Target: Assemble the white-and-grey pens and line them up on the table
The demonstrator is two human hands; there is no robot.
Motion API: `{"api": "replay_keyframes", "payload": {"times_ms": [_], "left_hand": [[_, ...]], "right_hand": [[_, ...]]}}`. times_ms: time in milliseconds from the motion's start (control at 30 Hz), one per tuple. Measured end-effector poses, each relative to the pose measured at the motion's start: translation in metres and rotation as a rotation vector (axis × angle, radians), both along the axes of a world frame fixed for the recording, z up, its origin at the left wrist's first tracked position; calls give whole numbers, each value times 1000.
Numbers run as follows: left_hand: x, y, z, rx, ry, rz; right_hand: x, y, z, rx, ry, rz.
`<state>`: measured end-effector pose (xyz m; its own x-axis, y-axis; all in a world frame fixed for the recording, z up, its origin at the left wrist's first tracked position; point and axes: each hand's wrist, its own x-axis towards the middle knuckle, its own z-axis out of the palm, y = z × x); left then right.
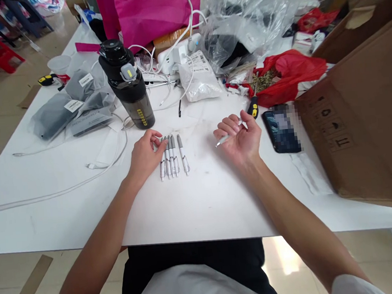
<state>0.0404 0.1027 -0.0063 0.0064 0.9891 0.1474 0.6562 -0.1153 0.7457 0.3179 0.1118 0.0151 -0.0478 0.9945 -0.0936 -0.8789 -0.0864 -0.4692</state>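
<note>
Several grey-and-white pens [172, 156] lie side by side in a row on the white table [201, 202]. My left hand [145, 154] rests at the left end of that row, its fingertips touching the leftmost pens. To the right, my right hand [240, 136] is palm up with the fingers curled round one more pen [222, 140], whose tip points left toward the row.
A dark water bottle [128, 84] stands just behind the pens. A phone [282, 128] and a yellow-handled screwdriver [253, 106] lie right of my right hand. A large cardboard box [369, 116] fills the right side. Cables, plastic bags and a pink bag [148, 10] crowd the far edge.
</note>
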Motion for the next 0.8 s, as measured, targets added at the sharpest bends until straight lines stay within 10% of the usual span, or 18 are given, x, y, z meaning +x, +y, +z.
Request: {"api": "replay_keyframes", "payload": {"times_ms": [667,800], "left_hand": [[-5,0,-4,120,144,1],[-3,-5,1,125,243,-1]], "right_hand": [[-16,-6,-4,142,-691,-19],[-11,-8,-10,338,-1161,-150]]}}
